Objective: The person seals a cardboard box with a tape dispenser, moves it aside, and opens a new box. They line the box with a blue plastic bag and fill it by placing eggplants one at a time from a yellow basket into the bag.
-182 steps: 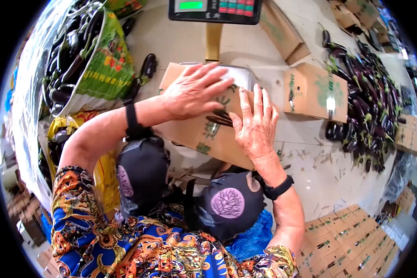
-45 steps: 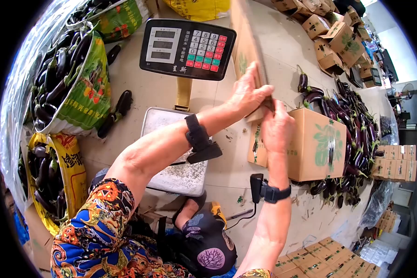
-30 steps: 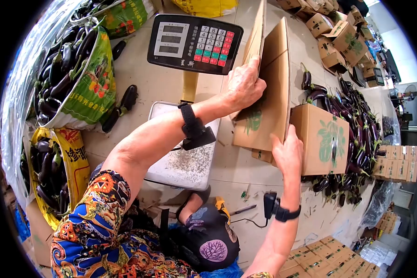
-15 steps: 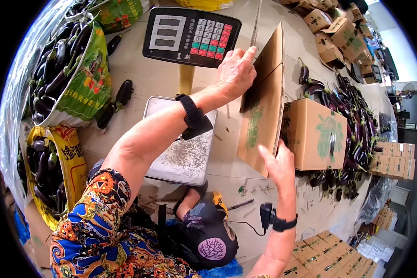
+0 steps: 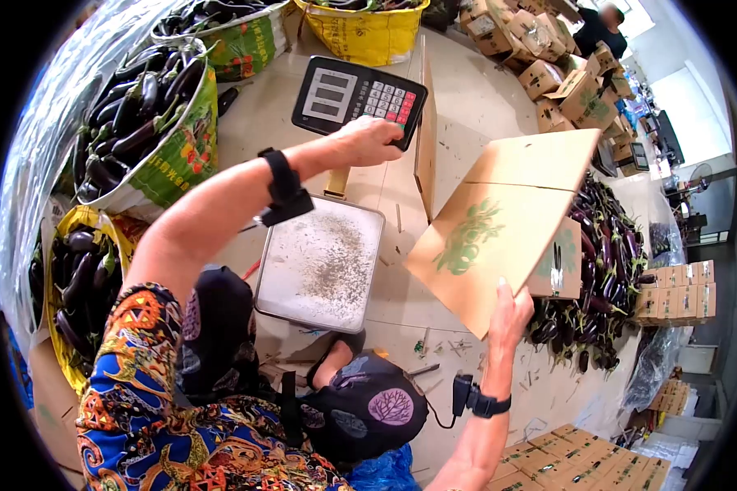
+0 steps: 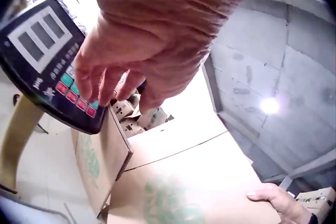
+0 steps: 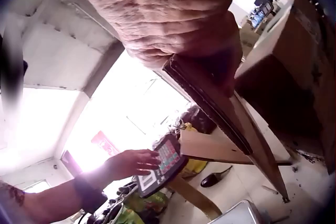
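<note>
My left hand (image 5: 365, 141) is over the lower right of the black scale panel (image 5: 327, 96), fingers hanging loosely over its red and green keys, as the left wrist view also shows. It holds nothing. With my right hand (image 5: 511, 316) I pinch the lower edge of a flattened cardboard box (image 5: 499, 214), thumb on the near face. This printed box is tilted to the right of the scale and partly covers a taped carton (image 5: 567, 274) behind it. A second flat cardboard piece (image 5: 425, 135) stands on edge beside the panel. Below the panel is the scale platform (image 5: 291, 282), strewn with debris.
Bags of eggplants (image 5: 172, 151) line the left and back. An eggplant heap (image 5: 610, 245) lies at right. Flat stacked cartons (image 5: 585, 458) are at lower right; scattered cartons (image 5: 549, 78) and a person (image 5: 599, 33) are at the back right. Stem bits litter the floor.
A box that both hands pressed on the scale is gone from it. My left hand has left the upright cardboard for the keypad; my right hand now grips the flattened box, tilted rightward.
</note>
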Demonstrator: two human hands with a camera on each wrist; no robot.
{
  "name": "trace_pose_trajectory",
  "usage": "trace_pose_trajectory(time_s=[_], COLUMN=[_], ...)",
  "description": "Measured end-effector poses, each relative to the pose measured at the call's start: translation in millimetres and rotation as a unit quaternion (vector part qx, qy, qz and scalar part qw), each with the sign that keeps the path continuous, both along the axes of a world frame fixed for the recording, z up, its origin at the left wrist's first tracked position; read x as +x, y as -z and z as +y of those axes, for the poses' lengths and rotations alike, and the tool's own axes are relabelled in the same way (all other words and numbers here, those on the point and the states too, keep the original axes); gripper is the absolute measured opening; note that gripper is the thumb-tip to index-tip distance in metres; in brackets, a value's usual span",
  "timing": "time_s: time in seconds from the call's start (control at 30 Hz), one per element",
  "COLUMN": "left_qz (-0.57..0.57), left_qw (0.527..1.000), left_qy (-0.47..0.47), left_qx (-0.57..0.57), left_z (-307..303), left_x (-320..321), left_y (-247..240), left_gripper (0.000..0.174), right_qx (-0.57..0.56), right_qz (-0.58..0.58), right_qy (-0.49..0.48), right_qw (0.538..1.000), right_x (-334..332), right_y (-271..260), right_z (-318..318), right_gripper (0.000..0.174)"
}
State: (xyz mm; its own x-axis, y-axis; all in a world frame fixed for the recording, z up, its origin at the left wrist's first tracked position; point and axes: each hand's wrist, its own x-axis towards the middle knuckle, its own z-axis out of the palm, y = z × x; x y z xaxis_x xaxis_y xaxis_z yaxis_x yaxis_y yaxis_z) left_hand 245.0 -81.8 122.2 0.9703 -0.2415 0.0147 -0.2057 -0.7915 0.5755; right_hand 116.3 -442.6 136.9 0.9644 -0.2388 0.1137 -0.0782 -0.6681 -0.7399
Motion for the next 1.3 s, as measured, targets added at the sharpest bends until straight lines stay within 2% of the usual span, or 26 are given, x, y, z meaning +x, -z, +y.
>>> trace_pose_trajectory(time_s=[0.03, 0.13, 0.27, 0.33, 0.4, 0.47, 0.5, 0.6, 0.63, 0.73, 0.77, 0.8, 0.9, 0.93, 0.97, 1.07, 1.1, 1.17, 1.2, 1.23, 1.3], left_qz=[0.007, 0.047, 0.094, 0.146, 0.116, 0.073, 0.061, -0.022, -0.022, -0.051, -0.046, -0.075, -0.031, -0.032, -0.016, -0.01, -0.014, -0.005, 0.011, 0.025, -0.016], left_qw=[0.999, 0.998, 0.994, 0.981, 0.974, 0.956, 0.954, 0.933, 0.929, 0.919, 0.915, 0.93, 0.915, 0.933, 0.93, 0.925, 0.919, 0.902, 0.889, 0.873, 0.897], left_qy=[0.021, 0.034, -0.013, -0.056, -0.066, -0.083, -0.077, -0.123, -0.11, -0.164, -0.18, -0.193, -0.26, -0.251, -0.24, -0.208, -0.202, -0.189, -0.181, -0.175, -0.201], left_qx=[-0.029, 0.007, -0.057, -0.118, -0.184, -0.272, -0.285, -0.339, -0.352, -0.355, -0.358, -0.304, -0.306, -0.256, -0.277, -0.318, -0.339, -0.389, -0.421, -0.454, -0.393], left_z=[16, 59, 109, 122, 134, 139, 143, 132, 133, 123, 125, 137, 136, 136, 134, 141, 143, 152, 150, 151, 166], left_x=[-14, -47, -97, -126, -145, -163, -169, -186, -187, -190, -182, -161, -144, -144, -145, -138, -141, -151, -169, -180, -164], left_y=[-5, -12, -22, -44, -50, -60, -65, -88, -91, -96, -86, -63, -33, -31, -23, -3, 0, 2, -15, -24, -2], left_gripper=[0.04, 0.039, 0.04, 0.04, 0.047, 0.053, 0.063, 0.067, 0.077, 0.102, 0.111, 0.114, 0.123, 0.124, 0.124, 0.116, 0.116, 0.115, 0.114, 0.114, 0.112], right_qx=[-0.007, 0.143, 0.1, 0.06, 0.022, 0.026, -0.003, -0.06, -0.061, -0.044, -0.034, -0.047, -0.086, -0.098, -0.111, 0.123, 0.171, 0.197, 0.211, 0.092, 0.222], right_qz=[-0.015, -0.104, -0.131, -0.15, -0.096, -0.058, -0.02, 0.052, 0.04, 0.081, 0.077, 0.084, 0.111, 0.127, 0.144, 0.162, 0.221, 0.227, 0.23, 0.265, 0.222], right_qy=[0.018, -0.021, -0.058, -0.09, -0.146, -0.221, -0.24, -0.309, -0.325, -0.354, -0.359, -0.362, -0.374, -0.381, -0.389, -0.372, -0.367, -0.328, -0.307, -0.346, -0.336], right_qw=[1.0, 0.984, 0.985, 0.983, 0.984, 0.973, 0.971, 0.948, 0.943, 0.931, 0.93, 0.927, 0.917, 0.91, 0.903, 0.906, 0.887, 0.896, 0.899, 0.895, 0.888], right_x=[-15, -59, -127, -154, -182, -194, -197, -198, -198, -197, -198, -197, -198, -196, -196, -190, -186, -179, -177, -175, -164], right_y=[-16, -71, -148, -170, -177, -170, -162, -122, -103, -71, -62, -57, -48, -51, -53, -40, -41, -28, -15, 0, 4], right_z=[3, 18, 49, 66, 77, 92, 101, 123, 128, 142, 147, 150, 158, 161, 162, 163, 159, 155, 152, 149, 146], right_gripper=[0.033, 0.032, 0.028, 0.027, 0.026, 0.025, 0.023, 0.021, 0.026, 0.025, 0.027, 0.028, 0.033, 0.037, 0.041, 0.057, 0.07, 0.071, 0.071, 0.075, 0.08])
